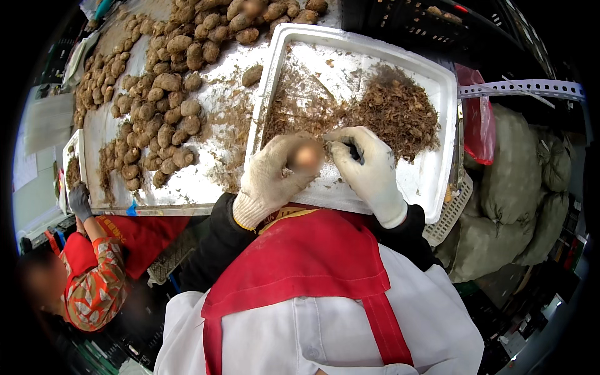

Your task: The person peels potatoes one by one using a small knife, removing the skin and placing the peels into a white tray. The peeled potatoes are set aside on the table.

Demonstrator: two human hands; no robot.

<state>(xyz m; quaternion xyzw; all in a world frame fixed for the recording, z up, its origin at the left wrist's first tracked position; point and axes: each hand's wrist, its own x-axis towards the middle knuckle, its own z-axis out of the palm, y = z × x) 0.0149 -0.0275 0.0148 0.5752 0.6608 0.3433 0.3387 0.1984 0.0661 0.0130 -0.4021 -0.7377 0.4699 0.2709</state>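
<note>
Over the near part of a white foam tray (447, 140), my left hand (276, 173), in a knit work glove, grips a roundish tuber (305, 157) whose face is blurred and pale orange-brown. Close on its right, my right hand (365, 164), in a white glove, has thumb and fingertips pinched near the tuber; whether something small is between them cannot be told. Brown fibrous peelings (398, 112) are heaped in the tray's right half, with thinner scraps on its left. One brown taro-like tuber (252, 75) lies just outside the tray's left wall.
Piles of taro-like tubers (164, 108) cover the table to the left. A co-worker's gloved hand (80, 201) is at a small foam tray (79, 154) at far left. Black crates (412, 23) stand beyond the tray; a perforated metal bar (520, 88) and full sacks (508, 164) are at right.
</note>
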